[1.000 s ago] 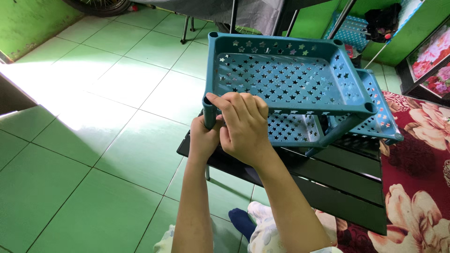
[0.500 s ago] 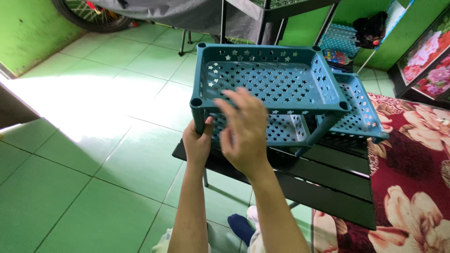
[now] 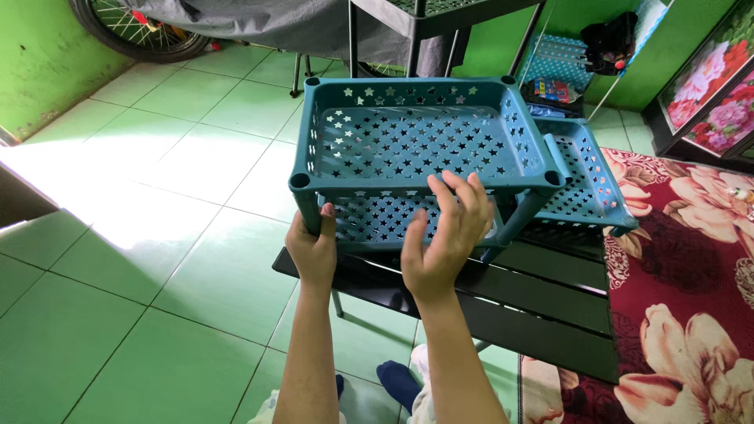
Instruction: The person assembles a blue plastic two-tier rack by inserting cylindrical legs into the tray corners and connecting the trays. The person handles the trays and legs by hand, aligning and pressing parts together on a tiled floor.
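The left hand [image 3: 314, 250] still grips the near-left post of the teal rack [image 3: 424, 149] on the black worktop [image 3: 550, 306]. The right hand [image 3: 444, 239] has let go and is now open, fingers spread before the rack's near edge.

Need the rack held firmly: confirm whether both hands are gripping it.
No, the left hand grips the teal rack's corner post, but the right hand is open.

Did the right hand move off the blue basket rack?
Yes. The right hand was wrapped over the rack's front left corner post; now it is open, farther right along the front rim, while the left hand grips that post.
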